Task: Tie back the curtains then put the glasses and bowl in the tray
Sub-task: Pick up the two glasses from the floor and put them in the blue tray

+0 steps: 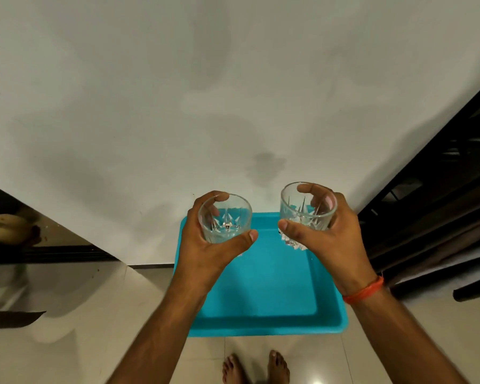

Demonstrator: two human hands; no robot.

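Two clear cut-glass tumblers are held in the air above a turquoise tray (266, 295) that lies on the tiled floor against a white wall. My left hand (205, 250) grips the left glass (225, 217) around its side. My right hand (330, 234) grips the right glass (306, 209) the same way, slightly higher. An orange thread band circles my right wrist. Both glasses look empty and stand upright. The tray's inside is bare. No bowl and no curtains are in view.
A dark wooden shelf unit (438, 195) stands at the right, close to the tray. A dark glossy surface (25, 245) with reflections sits at the left. My bare feet (257, 367) stand on cream floor tiles just before the tray's near edge.
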